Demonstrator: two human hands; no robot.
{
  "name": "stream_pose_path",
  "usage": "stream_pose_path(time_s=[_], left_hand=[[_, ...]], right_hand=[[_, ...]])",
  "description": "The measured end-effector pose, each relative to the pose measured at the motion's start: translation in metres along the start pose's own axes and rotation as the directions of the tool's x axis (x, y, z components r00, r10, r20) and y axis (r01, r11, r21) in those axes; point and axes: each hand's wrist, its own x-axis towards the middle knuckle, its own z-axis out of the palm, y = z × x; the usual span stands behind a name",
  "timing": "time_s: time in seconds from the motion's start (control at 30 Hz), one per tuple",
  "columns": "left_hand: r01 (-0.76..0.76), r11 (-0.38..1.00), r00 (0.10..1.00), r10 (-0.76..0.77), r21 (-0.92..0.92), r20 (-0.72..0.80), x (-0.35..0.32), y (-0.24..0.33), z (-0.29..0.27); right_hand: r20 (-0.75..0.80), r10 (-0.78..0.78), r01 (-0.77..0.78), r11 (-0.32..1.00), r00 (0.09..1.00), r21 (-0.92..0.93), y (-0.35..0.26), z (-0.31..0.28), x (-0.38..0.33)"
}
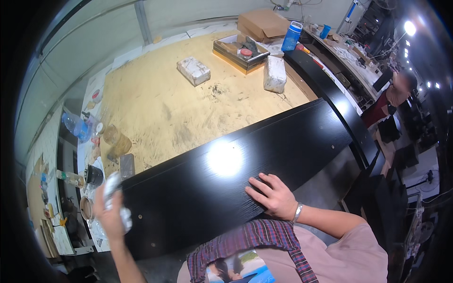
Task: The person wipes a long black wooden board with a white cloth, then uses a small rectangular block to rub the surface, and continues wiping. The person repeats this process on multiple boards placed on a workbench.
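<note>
Black panel [236, 174], long and glossy with a faint wood grain, lies flat across the near edge of the workbench [179, 104], running from lower left up toward the right, with a bright lamp glare near its middle. The right hand [271, 195] rests palm-down on its near edge, fingers spread flat, pinning it and gripping nothing. The left hand [111, 212] is at the panel's left end, curled tight around a crumpled white rag [113, 188]; it looks blurred, so I can't tell if the rag is touching the surface.

If this is a wipe-down, I'd keep that right palm pressing so the board doesn't skate, and run long strokes along the grain, not circles, since gloss black shows every smear. Use the glare to spot streaks.

Further out: two pale wrapped blocks [193, 70] on the dusty sawdust-coloured top, an open tray [239, 52] of bits, a cardboard box [264, 23], a blue bottle [291, 37], jars [115, 139] and a water bottle [75, 126] on the left. Another person [394, 96] stands at far right.
</note>
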Motion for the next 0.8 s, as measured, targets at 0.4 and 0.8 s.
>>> stream_pose_path(time_s=[0.4, 0.8], left_hand=[[-0.796, 0.604, 0.501, 0.623, 0.038, 0.601, 0.054, 0.115, 0.314], [-0.702, 0.711, 0.530, 0.496, 0.028, 0.688, 0.073, 0.115, 0.323]], right_hand=[[0.245, -0.084, 0.012, 0.959, 0.966, 0.281, 0.031, -0.007, 0.029], [0.045, -0.072, 0.059, 0.966, 0.996, 0.250, 0.045, 0.013, 0.025]])
